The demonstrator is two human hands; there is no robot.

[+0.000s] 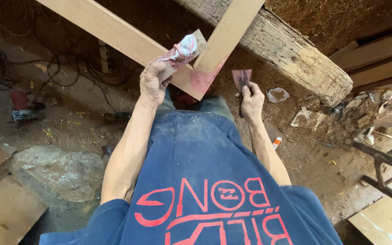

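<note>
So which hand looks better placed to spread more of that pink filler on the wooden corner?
Probably the right hand: it holds the scraper just beside the pink-smeared corner joint. The left hand is occupied holding the small board loaded with filler.

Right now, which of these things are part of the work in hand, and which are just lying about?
In use:
left hand holding a putty-smeared board
right hand holding a scraper
joined wooden planks

Lying about:
rough log
red power tool
cables
wood scraps
</note>
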